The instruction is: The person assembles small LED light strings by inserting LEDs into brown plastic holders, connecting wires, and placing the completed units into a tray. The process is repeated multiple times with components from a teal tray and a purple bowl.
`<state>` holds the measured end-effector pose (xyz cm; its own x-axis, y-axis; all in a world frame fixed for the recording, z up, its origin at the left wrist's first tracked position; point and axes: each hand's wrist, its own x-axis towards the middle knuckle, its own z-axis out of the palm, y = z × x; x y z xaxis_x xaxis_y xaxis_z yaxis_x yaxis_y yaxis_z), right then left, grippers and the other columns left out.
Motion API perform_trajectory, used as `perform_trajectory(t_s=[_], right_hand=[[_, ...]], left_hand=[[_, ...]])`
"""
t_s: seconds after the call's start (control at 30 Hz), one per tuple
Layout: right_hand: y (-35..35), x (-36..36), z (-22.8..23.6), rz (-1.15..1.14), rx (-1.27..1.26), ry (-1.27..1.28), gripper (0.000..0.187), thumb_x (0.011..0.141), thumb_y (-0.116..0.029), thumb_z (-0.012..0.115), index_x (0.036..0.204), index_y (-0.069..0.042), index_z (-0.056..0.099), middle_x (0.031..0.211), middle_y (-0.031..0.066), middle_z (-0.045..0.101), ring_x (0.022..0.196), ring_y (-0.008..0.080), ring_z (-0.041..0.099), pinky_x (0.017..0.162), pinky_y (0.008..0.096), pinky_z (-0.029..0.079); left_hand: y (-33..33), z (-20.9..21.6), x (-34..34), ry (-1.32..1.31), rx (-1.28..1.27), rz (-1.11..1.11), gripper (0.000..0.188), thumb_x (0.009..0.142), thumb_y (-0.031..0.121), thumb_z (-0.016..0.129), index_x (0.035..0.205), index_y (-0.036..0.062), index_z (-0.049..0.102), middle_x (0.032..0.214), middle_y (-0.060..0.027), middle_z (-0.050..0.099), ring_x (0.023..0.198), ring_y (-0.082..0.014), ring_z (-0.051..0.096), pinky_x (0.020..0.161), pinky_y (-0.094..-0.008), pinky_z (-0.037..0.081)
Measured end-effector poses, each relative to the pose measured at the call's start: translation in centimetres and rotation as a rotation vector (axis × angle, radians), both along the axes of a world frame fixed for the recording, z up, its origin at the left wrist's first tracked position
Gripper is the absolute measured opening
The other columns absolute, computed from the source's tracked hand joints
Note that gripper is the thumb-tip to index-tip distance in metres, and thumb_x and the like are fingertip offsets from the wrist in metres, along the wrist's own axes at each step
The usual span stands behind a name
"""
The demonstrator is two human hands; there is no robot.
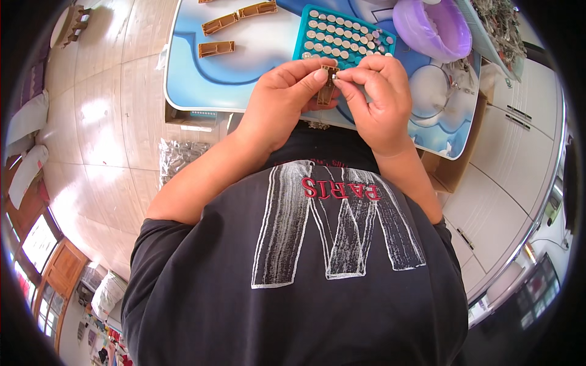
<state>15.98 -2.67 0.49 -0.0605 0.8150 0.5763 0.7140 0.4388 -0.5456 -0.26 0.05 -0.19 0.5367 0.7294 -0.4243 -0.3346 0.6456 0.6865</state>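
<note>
My left hand (287,94) is closed around a small brown plastic housing (327,93), held upright between thumb and fingers above the table's near edge. Against its upper right side, my right hand (381,97) pinches a tiny pale metallic piece (334,77), too small to name. Just beyond my hands lies a teal tray (301,46) with rows of round, silvery button-like pieces. More brown plastic housings (239,17) rest at the table's far left, and a shorter one (217,49) lies nearer.
The blue-and-white table (268,46) has a purple basin (436,30) at its back right. A sheet or tray heaped with small metallic parts (497,30) stands beyond that. A clear bag of grey parts (177,157) is on the left below the table; white cabinets (497,158) stand right.
</note>
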Motion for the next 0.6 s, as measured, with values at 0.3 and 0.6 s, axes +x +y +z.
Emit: perform_trajectory(t_s=[0.3,0.6], right_hand=[[0.3,0.7,0.0,-0.004,-0.02,0.007,0.017,0.065,-0.005,0.073,0.081,-0.006,0.068,0.077,0.0045,0.056,0.069,0.0227,0.054,0.06,0.0336,0.042],[2.3,1.9,-1.3,-0.055,0.064,-0.23,0.015,0.064,-0.005,0.074,0.076,-0.007,0.067,0.079,0.0034,0.057,0.07,0.0221,0.054,0.061,0.0337,0.043]], left_hand=[[-0.1,-0.1,0.0,0.015,0.004,-0.012,0.031,0.094,0.014,0.05,0.12,-0.0032,0.053,0.103,-0.0106,0.063,0.089,-0.0167,0.063,0.083,-0.0339,0.053],[0.0,-0.1,-0.2,0.01,0.027,-0.029,0.03,0.095,0.015,0.049,0.12,-0.0028,0.053,0.103,-0.0117,0.063,0.088,-0.0173,0.062,0.083,-0.0341,0.053]])
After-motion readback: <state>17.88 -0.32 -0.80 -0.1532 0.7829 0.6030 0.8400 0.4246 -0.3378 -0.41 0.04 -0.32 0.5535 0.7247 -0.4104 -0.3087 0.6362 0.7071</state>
